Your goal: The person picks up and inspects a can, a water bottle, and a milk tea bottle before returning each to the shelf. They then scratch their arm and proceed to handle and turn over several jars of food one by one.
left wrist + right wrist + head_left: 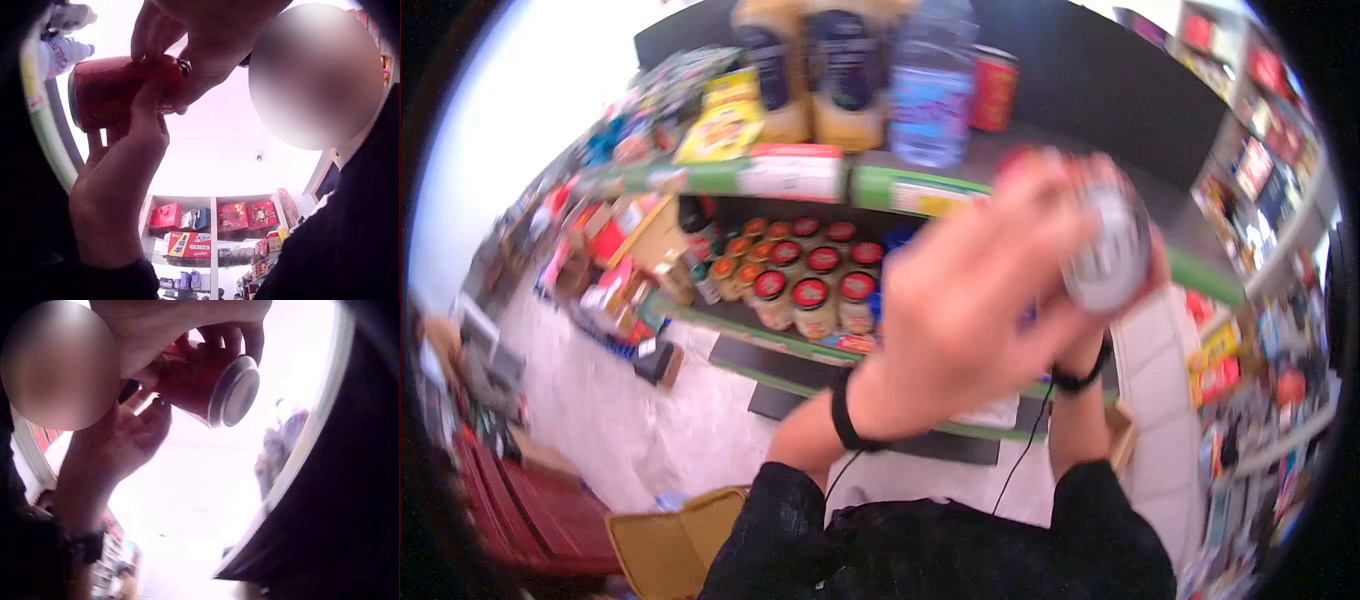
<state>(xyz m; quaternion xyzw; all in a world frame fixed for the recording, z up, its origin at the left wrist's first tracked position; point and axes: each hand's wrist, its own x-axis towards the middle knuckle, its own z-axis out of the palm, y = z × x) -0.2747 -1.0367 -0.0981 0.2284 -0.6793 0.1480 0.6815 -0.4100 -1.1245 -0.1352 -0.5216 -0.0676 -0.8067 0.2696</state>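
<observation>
A red drink can [103, 90] is between both hands in front of the upper shelf, tipped so that its silver end [1108, 255] faces the head camera. My right hand [119, 181] grips the can's body, its fingers [232, 339] wrapped over the side. The left hand [960, 300] is at the can's other end, with fingers and thumb around the part near the rim [185, 67]. Motion blurs both hands in the head view, where the left one covers much of the can and part of the right hand.
On the upper shelf stand large bottles [845, 80], a clear bottle with a purple label [930, 90], another red can [993, 90] and a yellow packet [725, 120]. Red-lidded jars [810, 300] fill the shelf below. A cardboard box [675, 545] lies on the floor.
</observation>
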